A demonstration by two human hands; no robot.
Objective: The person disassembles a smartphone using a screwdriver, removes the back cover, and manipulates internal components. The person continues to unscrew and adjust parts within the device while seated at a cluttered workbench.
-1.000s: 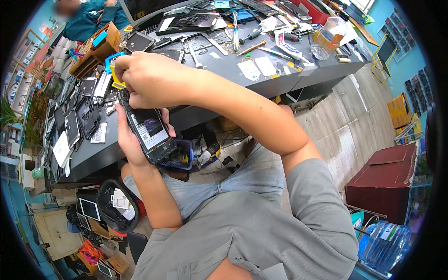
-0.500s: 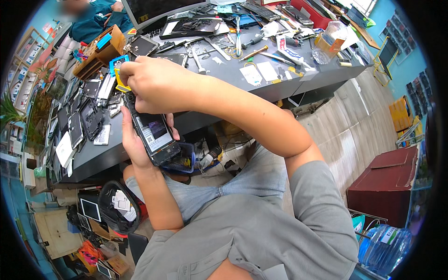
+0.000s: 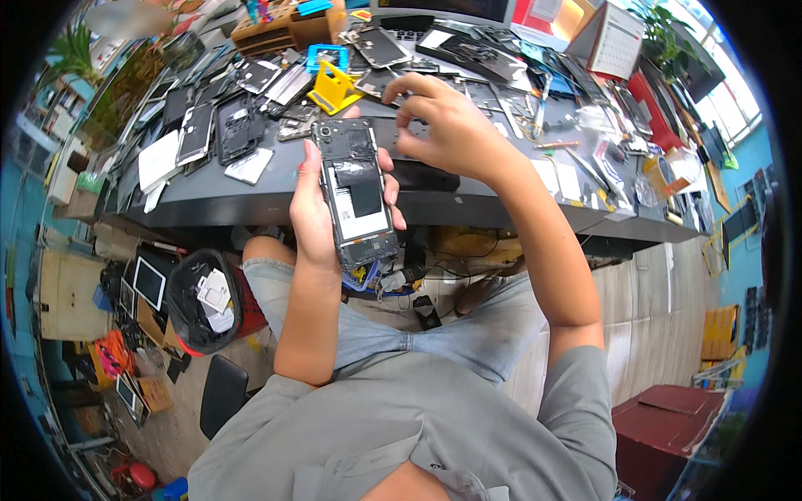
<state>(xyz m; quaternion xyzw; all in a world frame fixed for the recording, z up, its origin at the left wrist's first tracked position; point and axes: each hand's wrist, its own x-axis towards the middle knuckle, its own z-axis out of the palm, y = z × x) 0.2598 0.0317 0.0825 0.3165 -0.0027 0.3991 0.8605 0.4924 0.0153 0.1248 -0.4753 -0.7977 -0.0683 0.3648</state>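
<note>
An opened smartphone lies in my left hand, which is wrapped round its sides above my lap. Its back cover is off, so black inner parts and a white-and-black battery area face up. Beyond the phone's upper right, my right hand hovers over the desk edge. Its fingers are curled but apart, and I see nothing between them. Below that hand a flat black piece lies along the desk's front edge. A yellow phone stand stands past the top of the phone.
The grey desk carries many phone parts, a loose screen, a white box and tools. A desk calendar stands at the far right. On the floor at left is a lined bin; a blue basket sits under the desk.
My right hand has left the phone's top end and moved right, over the desk. The phone's open back now faces up, where a printed side showed before. The view has swung left.
</note>
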